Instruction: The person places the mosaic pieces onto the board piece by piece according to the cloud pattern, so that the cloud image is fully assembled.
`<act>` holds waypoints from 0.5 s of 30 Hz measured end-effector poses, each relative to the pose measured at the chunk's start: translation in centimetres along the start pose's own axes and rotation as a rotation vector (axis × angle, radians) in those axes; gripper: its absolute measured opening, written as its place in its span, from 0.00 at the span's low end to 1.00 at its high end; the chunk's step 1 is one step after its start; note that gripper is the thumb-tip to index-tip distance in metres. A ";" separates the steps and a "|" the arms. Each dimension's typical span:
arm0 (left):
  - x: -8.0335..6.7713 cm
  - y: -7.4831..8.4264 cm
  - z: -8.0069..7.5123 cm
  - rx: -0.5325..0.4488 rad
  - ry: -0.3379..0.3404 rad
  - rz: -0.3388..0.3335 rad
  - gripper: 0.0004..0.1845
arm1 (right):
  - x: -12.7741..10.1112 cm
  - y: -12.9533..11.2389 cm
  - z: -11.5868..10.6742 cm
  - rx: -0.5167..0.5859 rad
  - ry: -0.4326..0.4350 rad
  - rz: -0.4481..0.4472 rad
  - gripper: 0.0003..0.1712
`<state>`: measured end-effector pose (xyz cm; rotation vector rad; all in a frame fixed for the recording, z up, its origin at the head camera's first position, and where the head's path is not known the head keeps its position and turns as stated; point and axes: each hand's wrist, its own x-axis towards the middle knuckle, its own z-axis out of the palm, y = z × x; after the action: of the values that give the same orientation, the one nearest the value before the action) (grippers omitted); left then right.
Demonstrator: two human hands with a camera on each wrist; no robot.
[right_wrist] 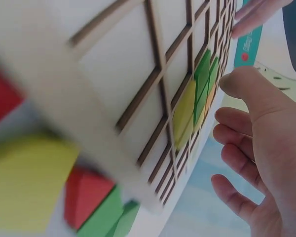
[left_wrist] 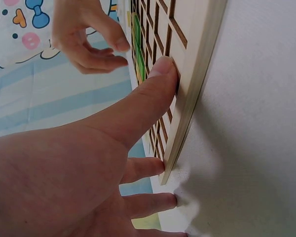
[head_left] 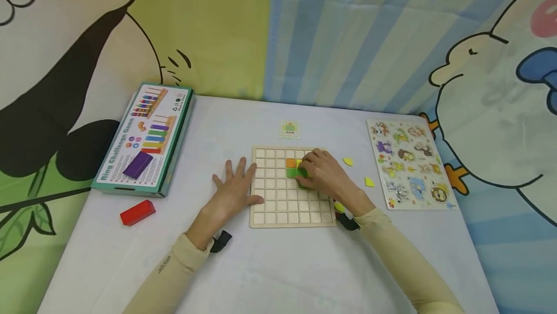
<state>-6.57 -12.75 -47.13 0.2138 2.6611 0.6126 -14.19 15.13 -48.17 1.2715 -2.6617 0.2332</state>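
Note:
A wooden grid board (head_left: 293, 225) lies on the white table, its square cells mostly bare. An orange tile (head_left: 290, 163) and green tiles (head_left: 291, 172) sit in cells right of its middle. The right wrist view also shows a yellow tile (right_wrist: 183, 116) beside the green ones. My left hand (head_left: 232, 191) is spread at the board's left edge, thumb resting on the frame and fingertips on the tablecloth. Over the coloured tiles hovers my right hand (head_left: 324, 174), fingers loosely bent and nothing between thumb and fingers; it partly hides the tiles in the head view.
Behind the board lies a small pattern card (head_left: 289, 129). Loose yellow pieces (head_left: 369, 182) are scattered right of it, with red pieces (right_wrist: 86, 195) near its edge. An animal puzzle board (head_left: 411, 164) lies far right. Left are a game box (head_left: 143, 140) and a red block (head_left: 138, 213).

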 end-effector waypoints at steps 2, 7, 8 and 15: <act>0.0 0.0 0.1 -0.001 0.004 0.007 0.55 | -0.8 0.4 -0.2 -0.001 0.014 0.012 0.16; 0.0 -0.2 0.1 0.003 -0.002 0.012 0.56 | -3.0 1.6 -0.7 0.023 0.025 0.068 0.17; 0.1 -0.3 0.1 0.000 -0.002 0.012 0.56 | -3.5 1.8 -0.9 0.030 0.025 0.083 0.17; 0.1 -0.3 0.1 -0.020 -0.004 0.011 0.55 | -6.4 3.0 -1.8 -0.002 0.029 0.148 0.16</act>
<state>-6.63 -12.95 -47.41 0.2237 2.6503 0.6415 -12.39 22.24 -48.11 1.0623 -2.7324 0.2674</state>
